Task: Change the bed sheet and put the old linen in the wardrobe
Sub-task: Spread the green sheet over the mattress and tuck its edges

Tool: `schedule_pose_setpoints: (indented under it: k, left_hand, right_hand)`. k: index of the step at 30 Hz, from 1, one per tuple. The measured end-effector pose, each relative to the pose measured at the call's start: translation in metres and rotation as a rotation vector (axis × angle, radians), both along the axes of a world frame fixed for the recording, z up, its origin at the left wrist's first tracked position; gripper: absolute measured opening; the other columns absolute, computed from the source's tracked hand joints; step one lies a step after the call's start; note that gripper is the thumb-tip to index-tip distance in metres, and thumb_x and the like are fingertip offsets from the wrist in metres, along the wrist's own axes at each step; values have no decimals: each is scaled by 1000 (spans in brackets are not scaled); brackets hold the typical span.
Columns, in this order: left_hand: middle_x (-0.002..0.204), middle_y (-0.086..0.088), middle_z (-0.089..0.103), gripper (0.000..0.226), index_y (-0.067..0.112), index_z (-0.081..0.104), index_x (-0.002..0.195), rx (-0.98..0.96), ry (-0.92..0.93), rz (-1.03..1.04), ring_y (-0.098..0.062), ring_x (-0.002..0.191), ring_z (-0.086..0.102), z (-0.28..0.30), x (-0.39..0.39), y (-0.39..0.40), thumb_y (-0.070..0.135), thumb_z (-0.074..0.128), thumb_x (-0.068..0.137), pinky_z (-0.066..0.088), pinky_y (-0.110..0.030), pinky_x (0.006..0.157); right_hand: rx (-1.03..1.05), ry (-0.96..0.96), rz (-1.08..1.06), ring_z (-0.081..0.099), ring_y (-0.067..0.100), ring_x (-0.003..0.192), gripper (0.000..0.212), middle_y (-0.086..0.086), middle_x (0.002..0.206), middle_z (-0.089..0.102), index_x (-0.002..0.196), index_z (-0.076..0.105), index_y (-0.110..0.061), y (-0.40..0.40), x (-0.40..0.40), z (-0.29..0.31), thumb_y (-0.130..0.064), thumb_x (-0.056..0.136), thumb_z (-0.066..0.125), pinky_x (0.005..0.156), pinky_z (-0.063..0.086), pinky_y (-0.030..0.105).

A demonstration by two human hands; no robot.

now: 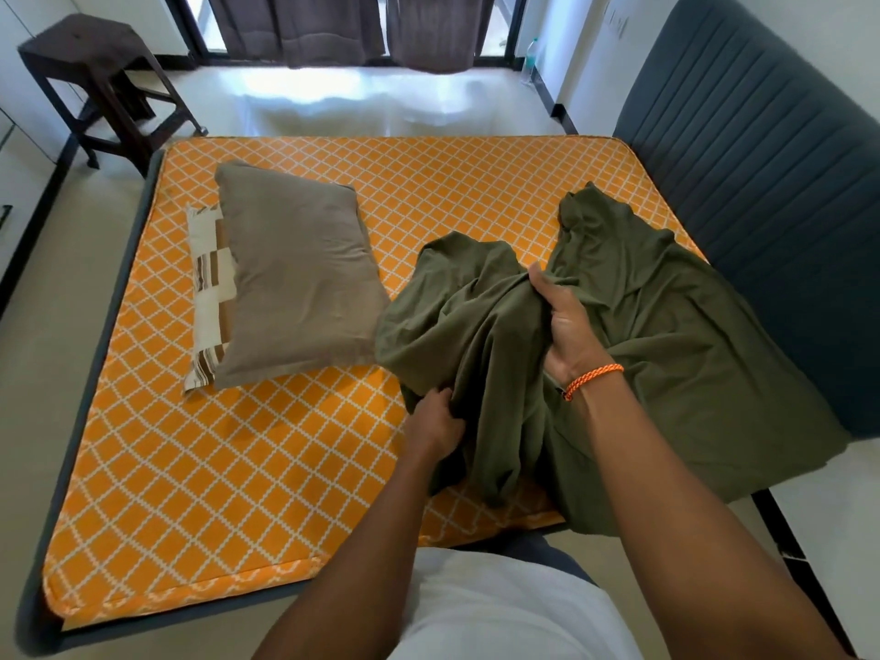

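Both hands — left hand (435, 423) & right hand (566, 326) — grip olive sheet (666, 335) on orange mattress (228, 469), dark stool (95, 64) nr window.

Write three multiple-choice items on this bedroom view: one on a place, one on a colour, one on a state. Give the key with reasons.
1. Where does the grey pillow lie?
A. on the stool
B. on the mattress, partly over a striped pillow
C. on the floor

2. What colour is the sheet being handled?
A. olive green
B. white
C. red

3. How is the mattress?
A. covered by a fitted sheet
B. bare, its orange lattice cover showing
C. stood against the wall

Key: 1 B, the striped pillow shows under its left edge. 2 A, the left hand and right hand grip olive cloth. 3 B, the pattern is uncovered.
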State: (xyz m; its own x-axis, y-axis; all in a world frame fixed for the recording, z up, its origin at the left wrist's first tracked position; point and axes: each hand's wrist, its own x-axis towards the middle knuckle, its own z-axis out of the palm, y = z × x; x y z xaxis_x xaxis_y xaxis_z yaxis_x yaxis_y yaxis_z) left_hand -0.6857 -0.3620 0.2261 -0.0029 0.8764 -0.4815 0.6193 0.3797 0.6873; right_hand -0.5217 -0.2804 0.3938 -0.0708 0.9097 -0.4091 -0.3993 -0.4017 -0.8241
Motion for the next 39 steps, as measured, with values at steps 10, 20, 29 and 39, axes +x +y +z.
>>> schedule_pose_setpoints:
  k: [10,20,29,39]
  left_hand:
    - [154,-12,54,54,16,49,156,386,-177,443,-27,144,47,43,-45,50,0,36,106,31,-21,112]
    - [84,18,61,24,27,65,95,909,-164,723,8,79,56,193,-102,63,13,48,103,47,-20,74]
    - [93,1,70,30,18,76,96,605,193,709,-25,89,62,152,-155,36,35,52,95,45,-34,73]
    - [128,-4,71,26,32,74,115,-91,282,626,-37,127,56,-13,-146,-34,34,60,94,44,-51,102]
  right_hand:
    - [83,-591,-156,53,24,66,57,10,67,51,68,50,-16,23,37,-8,-65,94,62,70,57,48]
    - [417,-866,134,22,8,44,61,-2,50,27,57,36,-17,20,11,-5,-50,106,51,47,22,23]
    - [330,-694,311,39,9,50,62,-4,53,43,52,48,-13,-10,-52,-44,-46,104,60,51,31,27]
    - [9,-959,999,62,22,121,37,5,128,71,132,69,-20,-83,-85,-171,-37,100,61,107,49,39]
